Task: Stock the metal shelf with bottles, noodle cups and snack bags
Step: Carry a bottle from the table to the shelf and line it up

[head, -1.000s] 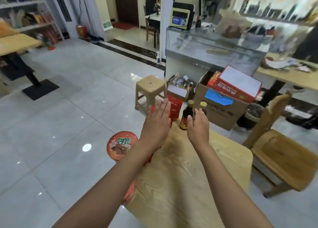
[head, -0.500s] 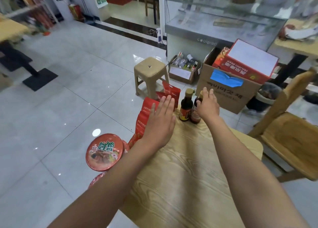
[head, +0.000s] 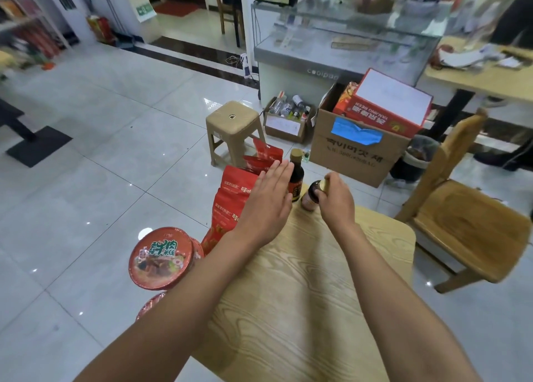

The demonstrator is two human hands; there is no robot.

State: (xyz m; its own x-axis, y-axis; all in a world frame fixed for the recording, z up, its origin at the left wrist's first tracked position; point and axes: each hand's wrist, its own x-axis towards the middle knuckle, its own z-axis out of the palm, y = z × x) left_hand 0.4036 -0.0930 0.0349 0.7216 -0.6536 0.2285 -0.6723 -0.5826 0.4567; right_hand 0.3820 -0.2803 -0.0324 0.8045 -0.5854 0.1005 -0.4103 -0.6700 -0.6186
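Picking up first bottle from table's far edge.
Right hand (head: 334,199) gripping tilted bottle (head: 311,198); left hand (head: 266,202) flat, fingers straight, beside upright bottle (head: 296,176). Next, probably: lift, carry to shelf.

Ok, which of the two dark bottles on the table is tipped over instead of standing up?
The right-hand bottle, the one the right hand holds by its neck. It leans over, while the other bottle stands upright beside the left hand.

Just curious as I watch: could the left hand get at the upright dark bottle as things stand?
Probably yes. The left hand hovers flat and open right beside the upright dark bottle, with nothing between them; the right hand grips the other bottle.
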